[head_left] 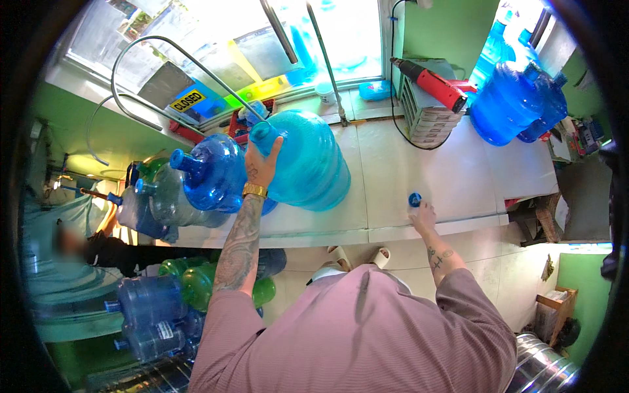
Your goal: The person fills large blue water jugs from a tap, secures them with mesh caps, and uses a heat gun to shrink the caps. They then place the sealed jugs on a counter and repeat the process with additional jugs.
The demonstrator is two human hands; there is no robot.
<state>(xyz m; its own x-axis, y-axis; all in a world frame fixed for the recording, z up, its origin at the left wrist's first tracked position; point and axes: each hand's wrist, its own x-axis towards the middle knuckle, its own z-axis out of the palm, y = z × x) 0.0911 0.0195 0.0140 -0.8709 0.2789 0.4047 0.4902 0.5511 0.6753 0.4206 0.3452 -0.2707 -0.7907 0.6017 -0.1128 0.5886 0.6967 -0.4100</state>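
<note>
My left hand (261,159) grips the neck of a large light-blue water jug (308,167) that stands upright on the white tiled counter (380,164), under the end of a metal filling pipe. A darker blue jug (219,173) and a clear one (185,196) stand just left of it. Near the counter's front edge, my right hand (422,213) has its fingertips on a small blue cap (414,199), pinching it.
A red heat gun (432,85) lies on a metal stack (426,114), its cord hanging down. Blue jugs (504,108) stand at the back right. A yellow sign (187,99) is by the window. Lying jugs (151,304) are stacked lower left, near another person (108,252).
</note>
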